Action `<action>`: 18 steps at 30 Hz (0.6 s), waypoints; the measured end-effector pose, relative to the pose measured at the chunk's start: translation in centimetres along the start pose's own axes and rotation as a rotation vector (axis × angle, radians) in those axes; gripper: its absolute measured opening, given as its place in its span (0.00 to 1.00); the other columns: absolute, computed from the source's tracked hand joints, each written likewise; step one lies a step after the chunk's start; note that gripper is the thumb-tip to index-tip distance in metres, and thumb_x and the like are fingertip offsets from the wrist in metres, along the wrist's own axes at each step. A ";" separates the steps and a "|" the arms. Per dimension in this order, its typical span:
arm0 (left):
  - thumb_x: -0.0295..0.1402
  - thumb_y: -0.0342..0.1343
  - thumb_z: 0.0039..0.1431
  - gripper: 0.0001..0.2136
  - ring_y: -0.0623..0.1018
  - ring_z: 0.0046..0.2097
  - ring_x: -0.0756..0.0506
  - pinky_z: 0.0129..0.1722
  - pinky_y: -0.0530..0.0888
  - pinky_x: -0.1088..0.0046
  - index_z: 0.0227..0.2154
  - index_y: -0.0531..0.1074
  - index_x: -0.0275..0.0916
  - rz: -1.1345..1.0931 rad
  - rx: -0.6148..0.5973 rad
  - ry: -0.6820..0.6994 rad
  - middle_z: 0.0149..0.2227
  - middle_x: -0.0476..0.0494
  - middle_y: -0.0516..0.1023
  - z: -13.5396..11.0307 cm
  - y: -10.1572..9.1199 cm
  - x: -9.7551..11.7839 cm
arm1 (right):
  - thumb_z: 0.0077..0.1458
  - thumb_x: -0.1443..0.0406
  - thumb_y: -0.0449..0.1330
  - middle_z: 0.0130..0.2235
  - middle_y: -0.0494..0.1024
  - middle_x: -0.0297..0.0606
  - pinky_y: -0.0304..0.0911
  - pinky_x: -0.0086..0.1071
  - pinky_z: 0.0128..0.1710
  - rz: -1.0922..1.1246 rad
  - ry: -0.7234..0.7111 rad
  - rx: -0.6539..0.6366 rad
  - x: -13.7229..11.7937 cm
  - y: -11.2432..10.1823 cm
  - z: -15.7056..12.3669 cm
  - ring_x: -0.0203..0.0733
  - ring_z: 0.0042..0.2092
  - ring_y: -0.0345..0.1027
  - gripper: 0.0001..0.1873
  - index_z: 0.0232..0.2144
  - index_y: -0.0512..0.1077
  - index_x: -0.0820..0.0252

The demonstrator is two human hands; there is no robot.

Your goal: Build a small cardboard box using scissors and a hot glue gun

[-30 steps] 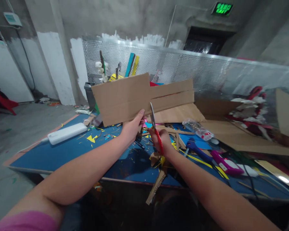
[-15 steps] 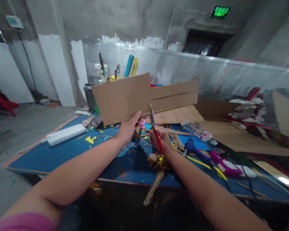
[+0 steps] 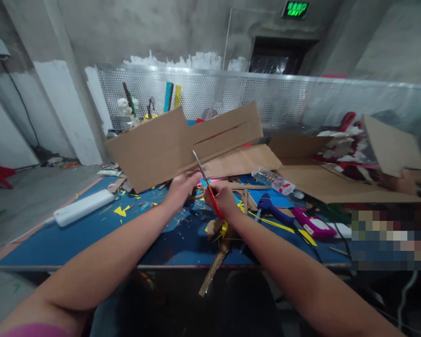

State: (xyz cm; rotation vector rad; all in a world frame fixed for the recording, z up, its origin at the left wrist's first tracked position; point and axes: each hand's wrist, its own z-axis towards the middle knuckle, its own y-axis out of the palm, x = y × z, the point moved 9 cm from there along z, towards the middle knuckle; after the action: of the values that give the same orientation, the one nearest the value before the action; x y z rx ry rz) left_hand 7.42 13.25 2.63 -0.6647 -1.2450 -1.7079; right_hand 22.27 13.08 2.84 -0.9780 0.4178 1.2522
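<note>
A large piece of brown cardboard [image 3: 154, 145] with a stepped top edge and a long slit in its right part stands tilted over the table. My left hand [image 3: 183, 187] is closed on its lower edge, the fingers partly hidden behind it. My right hand [image 3: 222, 199] grips red-handled scissors [image 3: 210, 192], whose blades point up and to the left in front of the cardboard. The blade tips overlap the cardboard in view; whether they touch it I cannot tell. Beneath both hands lie paper scraps and cardboard strips [image 3: 245, 199].
On the blue table [image 3: 91, 248] lie a white power strip [image 3: 84, 208], a clear plastic bottle [image 3: 273, 180], a dark blue glue gun [image 3: 273, 210] and a magenta device [image 3: 314, 223]. A big opened cardboard sheet [image 3: 337, 185] covers the right. Behind runs a perforated metal panel [image 3: 228, 93].
The cardboard has tilted, its right end rising and its left end dropping. My view has turned slightly right, shifting everything left. Both hands keep their hold.
</note>
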 end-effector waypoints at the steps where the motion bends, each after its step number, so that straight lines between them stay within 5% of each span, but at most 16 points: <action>1: 0.33 0.86 0.38 0.32 0.86 0.53 0.40 0.55 0.78 0.69 0.50 0.85 0.40 0.025 -0.074 -0.030 0.54 0.37 0.88 -0.6 0.9 -0.4 | 0.48 0.54 0.61 0.22 0.60 0.31 0.49 0.34 0.30 0.025 -0.006 -0.016 -0.1 0.3 0.0 0.38 0.29 0.54 0.15 0.18 0.63 0.53; 4: 0.20 0.86 0.25 0.49 0.87 0.49 0.40 0.52 0.80 0.68 0.58 0.80 0.44 0.163 -0.226 -0.207 0.51 0.41 0.88 -2.7 2.8 -2.5 | 0.42 0.57 0.58 0.22 0.62 0.31 0.51 0.34 0.30 0.105 -0.017 -0.071 -0.3 1.2 0.0 0.38 0.28 0.54 0.10 0.18 0.62 0.53; 12: 0.30 0.85 0.37 0.35 0.84 0.39 0.45 0.42 0.79 0.71 0.49 0.77 0.41 0.192 -0.283 -0.178 0.41 0.46 0.86 -3.2 3.9 -3.8 | 0.40 0.61 0.58 0.27 0.69 0.34 0.53 0.34 0.31 0.229 -0.021 -0.087 0.1 1.4 -0.1 0.39 0.30 0.56 0.08 0.17 0.63 0.55; 18: 0.35 0.86 0.33 0.37 0.83 0.39 0.46 0.43 0.79 0.70 0.47 0.73 0.40 0.155 -0.307 -0.198 0.39 0.49 0.84 -2.7 4.1 -4.9 | 0.39 0.61 0.58 0.28 0.67 0.34 0.54 0.35 0.33 0.255 -0.044 -0.083 0.1 1.3 0.1 0.39 0.31 0.56 0.09 0.15 0.63 0.55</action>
State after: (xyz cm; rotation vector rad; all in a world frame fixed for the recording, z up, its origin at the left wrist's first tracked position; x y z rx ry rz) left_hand 13.51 12.04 -0.42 -1.1072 -1.0401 -1.7500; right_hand 21.04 13.23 2.36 -0.9871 0.4695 1.5294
